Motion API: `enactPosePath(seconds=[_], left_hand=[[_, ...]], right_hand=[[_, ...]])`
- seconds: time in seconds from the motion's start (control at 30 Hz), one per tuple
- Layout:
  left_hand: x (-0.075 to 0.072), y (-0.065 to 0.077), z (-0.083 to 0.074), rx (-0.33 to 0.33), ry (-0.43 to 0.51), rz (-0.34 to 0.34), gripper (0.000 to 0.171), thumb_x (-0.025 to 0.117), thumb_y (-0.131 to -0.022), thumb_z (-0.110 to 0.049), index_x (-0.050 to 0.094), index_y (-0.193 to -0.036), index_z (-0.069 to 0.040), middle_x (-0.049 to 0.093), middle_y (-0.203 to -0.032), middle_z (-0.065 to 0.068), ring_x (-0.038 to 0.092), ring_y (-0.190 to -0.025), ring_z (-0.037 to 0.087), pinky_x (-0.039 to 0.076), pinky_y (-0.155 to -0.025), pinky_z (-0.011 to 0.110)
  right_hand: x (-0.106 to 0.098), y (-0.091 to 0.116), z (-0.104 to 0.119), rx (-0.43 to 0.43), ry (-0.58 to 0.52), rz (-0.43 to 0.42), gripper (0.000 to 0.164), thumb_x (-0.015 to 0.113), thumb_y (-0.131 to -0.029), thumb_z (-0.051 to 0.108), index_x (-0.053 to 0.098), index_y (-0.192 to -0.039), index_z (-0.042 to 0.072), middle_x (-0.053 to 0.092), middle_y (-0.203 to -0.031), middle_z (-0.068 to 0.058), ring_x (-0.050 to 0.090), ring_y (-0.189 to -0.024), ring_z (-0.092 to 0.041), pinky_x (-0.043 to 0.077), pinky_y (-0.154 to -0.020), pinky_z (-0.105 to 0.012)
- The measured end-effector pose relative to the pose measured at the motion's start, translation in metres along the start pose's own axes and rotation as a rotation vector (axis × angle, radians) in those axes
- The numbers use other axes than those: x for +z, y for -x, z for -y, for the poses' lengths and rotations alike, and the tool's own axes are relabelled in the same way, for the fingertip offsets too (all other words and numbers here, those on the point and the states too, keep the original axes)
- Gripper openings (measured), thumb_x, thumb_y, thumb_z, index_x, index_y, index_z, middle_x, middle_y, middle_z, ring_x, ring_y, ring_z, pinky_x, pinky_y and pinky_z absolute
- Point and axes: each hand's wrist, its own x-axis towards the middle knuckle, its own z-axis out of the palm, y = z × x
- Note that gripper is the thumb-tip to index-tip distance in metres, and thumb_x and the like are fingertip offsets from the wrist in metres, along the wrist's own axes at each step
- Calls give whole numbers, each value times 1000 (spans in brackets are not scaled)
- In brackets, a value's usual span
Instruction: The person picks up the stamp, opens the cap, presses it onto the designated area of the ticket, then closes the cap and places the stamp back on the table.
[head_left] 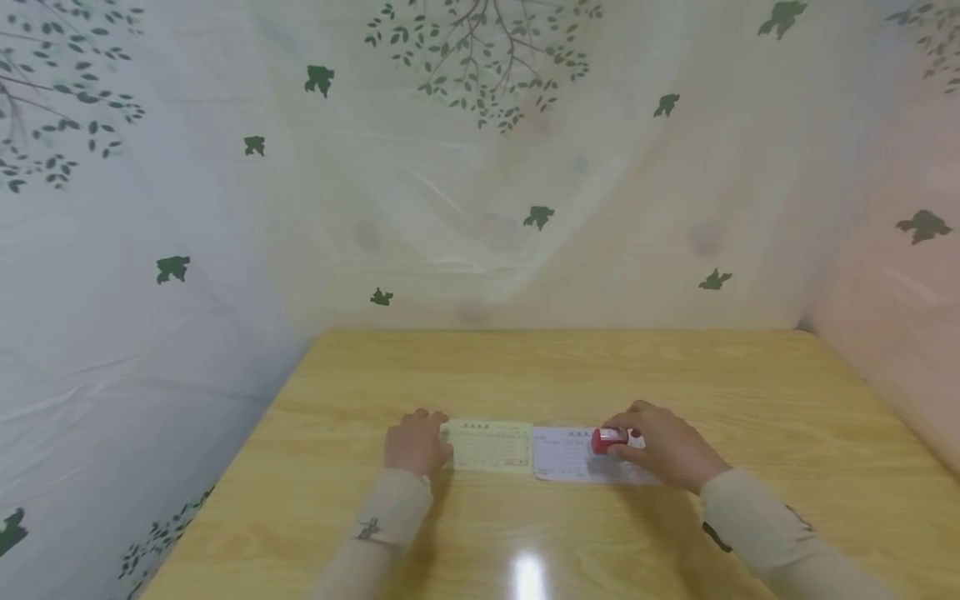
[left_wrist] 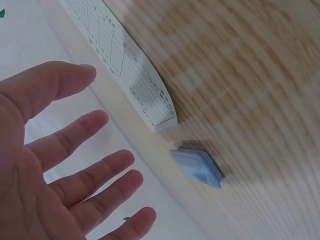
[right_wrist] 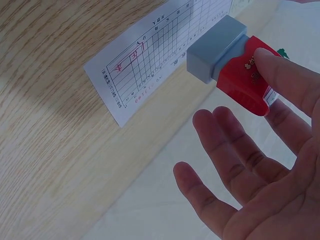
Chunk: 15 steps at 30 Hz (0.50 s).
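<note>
My right hand (head_left: 671,446) pinches a red stamp (right_wrist: 245,75) with a grey block-shaped end between thumb and finger, while the other fingers spread below it. In the right wrist view the grey end hangs close over a white printed slip (right_wrist: 125,90), which bears red marks near one end. To its left in the head view lies a pale yellow printed slip (head_left: 491,446). My left hand (head_left: 417,443) is at that slip's left end, fingers apart and holding nothing. A small flat blue plastic piece (left_wrist: 197,167) lies beyond the slip's curled end in the left wrist view.
The slips lie end to end on a wood-grain table (head_left: 525,375). A pale curtain (head_left: 450,183) printed with leaves and birds hangs behind the table and along both sides. Light glares off the tabletop near the front.
</note>
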Motion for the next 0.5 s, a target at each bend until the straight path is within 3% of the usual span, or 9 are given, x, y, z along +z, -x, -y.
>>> enactPosePath(seconds=[0.33, 0.5], left_hand=[[-1, 0, 13, -1, -36, -7, 43, 79, -78, -11, 70, -120, -7, 67, -121, 19, 64, -111, 38, 56, -88, 53], [-1, 3, 20, -5, -78, 24, 46, 83, -79, -12, 68, -123, -7, 66, -124, 19, 62, -114, 38, 54, -92, 55]], right_hand=[[1, 1, 1, 15, -4, -8, 31, 80, -88, 20, 74, -117, 9, 61, -97, 2, 56, -84, -19, 53, -76, -42], [1, 1, 3, 22, -5, -6, 31, 80, -88, 19, 74, -117, 9, 61, -96, 2, 58, -85, -19, 54, -77, -42]])
